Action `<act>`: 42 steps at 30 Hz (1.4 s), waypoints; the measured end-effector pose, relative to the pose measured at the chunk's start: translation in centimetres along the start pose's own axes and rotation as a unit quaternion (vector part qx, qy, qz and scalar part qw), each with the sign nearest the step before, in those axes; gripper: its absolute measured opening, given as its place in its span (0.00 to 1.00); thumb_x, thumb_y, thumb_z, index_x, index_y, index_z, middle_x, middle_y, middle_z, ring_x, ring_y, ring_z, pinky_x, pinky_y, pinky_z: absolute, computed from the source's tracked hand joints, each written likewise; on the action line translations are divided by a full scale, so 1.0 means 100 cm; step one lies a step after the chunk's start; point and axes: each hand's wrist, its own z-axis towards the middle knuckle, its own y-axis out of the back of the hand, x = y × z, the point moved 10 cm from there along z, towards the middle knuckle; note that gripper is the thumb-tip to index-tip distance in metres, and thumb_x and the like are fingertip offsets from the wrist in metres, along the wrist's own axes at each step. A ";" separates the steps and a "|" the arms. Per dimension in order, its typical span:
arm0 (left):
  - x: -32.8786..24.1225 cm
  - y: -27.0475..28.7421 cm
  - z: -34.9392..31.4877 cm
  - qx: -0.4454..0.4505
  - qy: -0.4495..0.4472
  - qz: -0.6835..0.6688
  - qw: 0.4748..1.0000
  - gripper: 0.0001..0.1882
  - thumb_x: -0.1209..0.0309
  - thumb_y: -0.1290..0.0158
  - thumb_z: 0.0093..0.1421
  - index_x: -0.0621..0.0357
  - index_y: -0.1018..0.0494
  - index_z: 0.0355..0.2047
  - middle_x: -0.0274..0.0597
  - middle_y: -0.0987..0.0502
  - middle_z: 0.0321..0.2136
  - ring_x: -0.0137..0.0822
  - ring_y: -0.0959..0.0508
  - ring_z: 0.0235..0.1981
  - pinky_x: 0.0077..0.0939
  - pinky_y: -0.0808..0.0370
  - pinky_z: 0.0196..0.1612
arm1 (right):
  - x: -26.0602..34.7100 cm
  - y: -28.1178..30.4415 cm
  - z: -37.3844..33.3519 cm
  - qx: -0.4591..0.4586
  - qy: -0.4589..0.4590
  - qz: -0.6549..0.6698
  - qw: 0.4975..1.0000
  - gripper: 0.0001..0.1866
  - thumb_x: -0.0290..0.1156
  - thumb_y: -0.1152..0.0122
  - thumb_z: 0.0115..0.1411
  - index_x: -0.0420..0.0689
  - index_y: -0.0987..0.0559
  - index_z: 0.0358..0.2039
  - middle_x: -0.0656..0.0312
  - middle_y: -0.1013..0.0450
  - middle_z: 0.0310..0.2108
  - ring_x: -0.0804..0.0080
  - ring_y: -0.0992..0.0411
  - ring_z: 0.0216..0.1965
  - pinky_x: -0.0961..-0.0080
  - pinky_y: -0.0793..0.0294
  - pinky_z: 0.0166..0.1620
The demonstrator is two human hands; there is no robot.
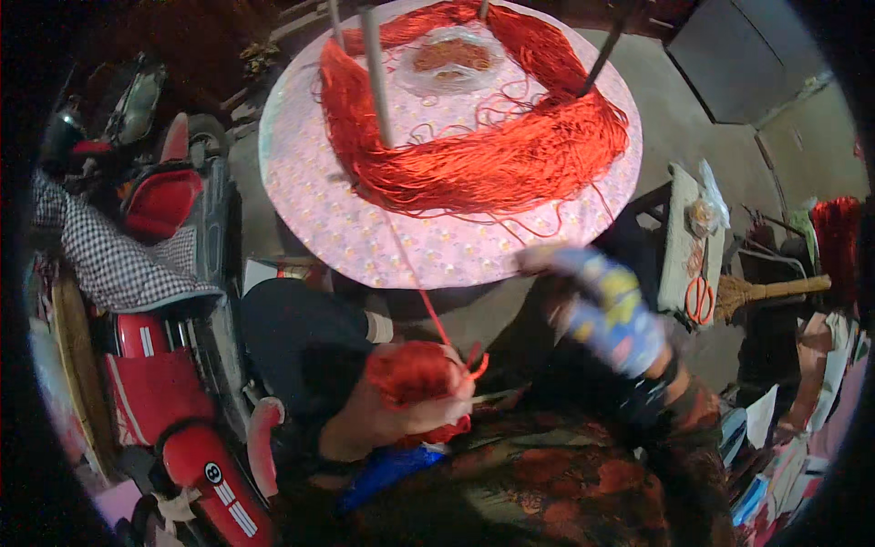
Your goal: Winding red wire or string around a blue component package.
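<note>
Close to my body, my left hand (401, 417) is closed around a wound bundle of red cord (410, 369). A thin light stick shows at the bundle's right side. From the bundle a taut red strand (430, 310) runs up to a large loose skein of red cord (492, 159). That skein lies in a ring around upright posts (375, 87) on a round table with a pink patterned cover (305, 205). By the table's near edge is my right hand (609, 310), in a blue and yellow patterned glove with bare fingertips. Motion blurs its fingers.
Inside the skein's ring sits a clear plastic bag (451, 64) with brownish contents. Orange-handled scissors (700, 301) lie on a narrow pale bench (679, 242) at the right, beside a straw broom (775, 287). A red scooter (210, 488) with a checked cloth (123, 260) stands at the left.
</note>
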 end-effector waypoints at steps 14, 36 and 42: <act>-0.033 0.062 -0.044 -0.180 -0.010 -0.210 0.961 0.06 0.81 0.48 0.49 0.59 0.32 0.28 0.42 0.30 0.20 0.34 0.27 0.20 0.28 0.28 0.27 | 0.039 -0.142 0.009 0.327 0.147 0.013 0.934 0.11 0.34 0.40 0.57 0.46 0.22 0.40 0.60 0.24 0.36 0.61 0.25 0.38 0.70 0.25 0.38; -0.100 0.195 -0.148 -0.345 -0.124 0.068 0.928 0.08 0.67 0.47 0.53 0.58 0.30 0.28 0.35 0.30 0.22 0.29 0.26 0.23 0.20 0.29 0.28 | -0.037 -0.125 0.004 0.279 -0.166 0.012 0.946 0.09 0.35 0.42 0.58 0.45 0.21 0.35 0.61 0.25 0.28 0.72 0.26 0.25 0.75 0.29 0.30; -0.078 0.314 -0.226 -0.580 -0.118 0.181 0.786 0.18 0.68 0.42 0.56 0.67 0.29 0.44 0.42 0.24 0.35 0.29 0.24 0.34 0.20 0.26 0.37 | -0.051 -0.118 -0.001 0.228 -0.113 -0.062 0.965 0.07 0.29 0.43 0.58 0.38 0.23 0.32 0.63 0.28 0.23 0.76 0.29 0.21 0.79 0.32 0.27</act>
